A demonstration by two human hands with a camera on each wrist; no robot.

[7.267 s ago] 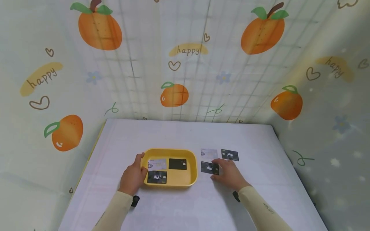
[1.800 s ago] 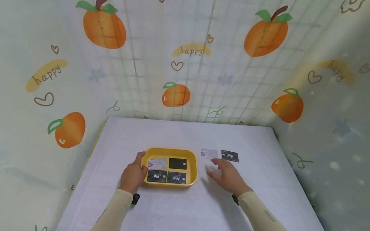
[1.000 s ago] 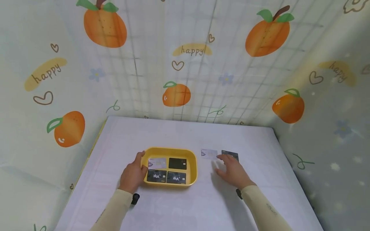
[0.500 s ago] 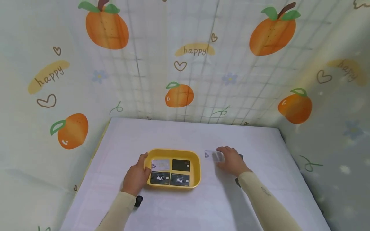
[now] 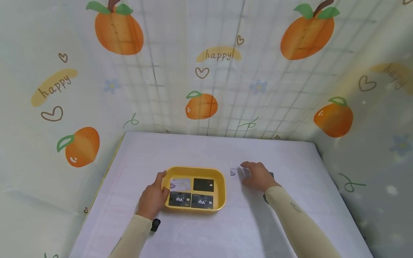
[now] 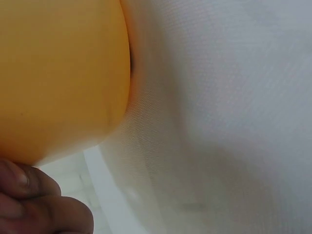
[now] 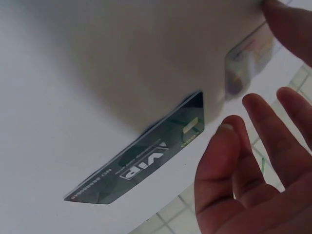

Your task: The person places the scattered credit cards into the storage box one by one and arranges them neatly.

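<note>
The left hand [image 5: 152, 197] grips the left side of a shallow yellow rounded-rectangular tray [image 5: 193, 210], its thumb at the left rim and its index finger up by the back left corner. In the left wrist view its fingers are curled against the smooth outer wall. The tray sits on a white-covered worktop [image 5: 200, 236], nearer the left edge than the right.

Four flat cards lie inside. A pale silvery card [image 5: 180, 184] is in the back left corner, and a plain black card with a small chip [image 5: 203, 185] is beside it toward the back right corner. Along the front edge, a dark grey card lettered "Vip" [image 5: 179, 199] is at the left, with a matching dark grey card [image 5: 202, 201] just beside it; both show their lettering upside down in the head view.

To the right of the tray, the right hand [image 5: 257, 177] is over a loose pale card [image 5: 233, 172], covering all but its left end. Thumb and fingers are spread apart; whether a fingertip touches that card is hard to tell. A loose dark "Vip" card [image 7: 141, 158] lies on the worktop just to the right of it, mostly hidden by the hand in the head view.

Both arms wear cream sleeves [image 5: 304, 225]. Behind the back edge hangs a white cloth printed with oranges [image 5: 174, 46].
</note>
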